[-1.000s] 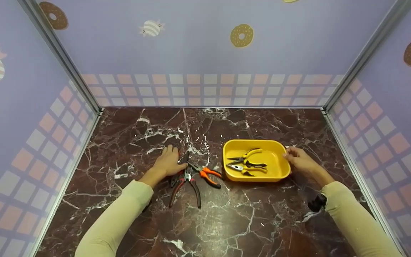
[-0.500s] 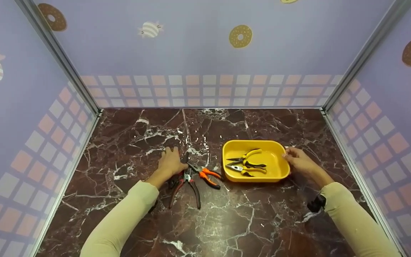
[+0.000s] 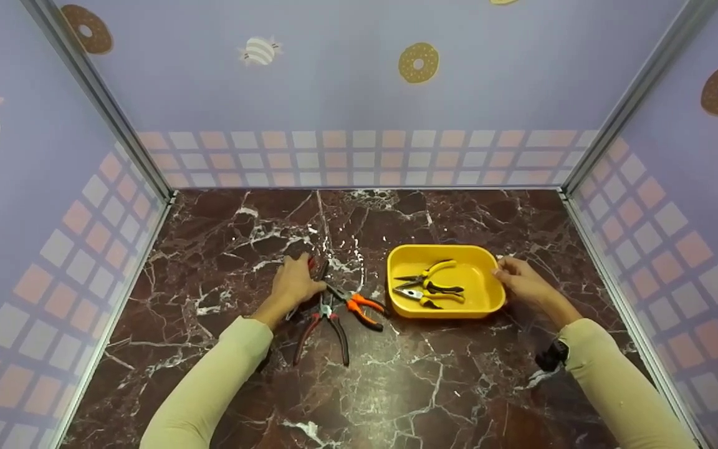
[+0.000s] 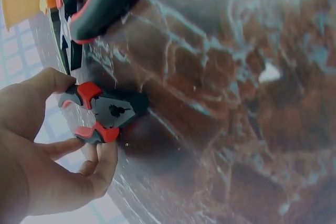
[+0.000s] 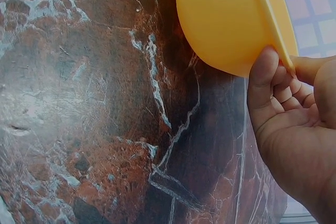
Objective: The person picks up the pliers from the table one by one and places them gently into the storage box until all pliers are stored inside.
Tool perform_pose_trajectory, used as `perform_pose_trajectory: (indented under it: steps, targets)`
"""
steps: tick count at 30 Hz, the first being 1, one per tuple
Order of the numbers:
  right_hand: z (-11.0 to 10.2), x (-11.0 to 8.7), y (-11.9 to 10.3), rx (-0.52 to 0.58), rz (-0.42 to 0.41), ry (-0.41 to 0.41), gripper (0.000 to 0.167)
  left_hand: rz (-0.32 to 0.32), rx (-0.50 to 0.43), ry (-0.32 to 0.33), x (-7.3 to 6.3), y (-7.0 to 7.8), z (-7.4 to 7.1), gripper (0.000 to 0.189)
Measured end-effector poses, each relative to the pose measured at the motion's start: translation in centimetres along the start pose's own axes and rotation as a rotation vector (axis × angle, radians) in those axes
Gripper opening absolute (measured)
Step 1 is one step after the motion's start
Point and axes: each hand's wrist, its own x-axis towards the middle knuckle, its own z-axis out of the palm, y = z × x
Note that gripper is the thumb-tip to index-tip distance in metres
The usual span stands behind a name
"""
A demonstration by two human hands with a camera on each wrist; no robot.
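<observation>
Metal pliers with red-and-black handles [image 3: 326, 310] and metal pliers with orange-and-black handles [image 3: 355, 304] block a low path from the left hand [image 3: 293, 284] to the yellow rounded rectangular tub [image 3: 480, 284]. The right hand [image 3: 527, 285] obstructs the tub's right end; brown, white-veined surface [image 3: 409, 386] lies free along the tub's near and far sides.

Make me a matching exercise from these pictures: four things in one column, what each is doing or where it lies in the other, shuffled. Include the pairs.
1. Left hand
2. Right hand
3. Orange-handled pliers
4. Two yellow-handled pliers

A. Inside the yellow tray
B. Holding red-and-black pliers
C. On the table, outside the tray
D. Pinching the tray's rim

Pairs: 1-B, 2-D, 3-C, 4-A
</observation>
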Motion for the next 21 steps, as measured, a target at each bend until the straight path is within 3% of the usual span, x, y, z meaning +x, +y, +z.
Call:
perform_pose_trajectory:
  steps: [6, 11, 21]
  targets:
    - [0.0, 0.0, 0.1, 0.013, 0.004, 0.004, 0.017, 0.032, -0.033, -0.013, 0.4, -0.5, -0.5, 0.077]
    - [0.0, 0.1, 0.3, 0.008, 0.004, 0.002, 0.017, 0.116, 0.002, 0.007, 0.6, -1.1, -0.6, 0.077]
    - [0.1, 0.1, 0.2, 0.017, -0.017, -0.005, 0.018, 0.2, 0.016, 0.059, 0.2, 1.1, -2.0, 0.083]
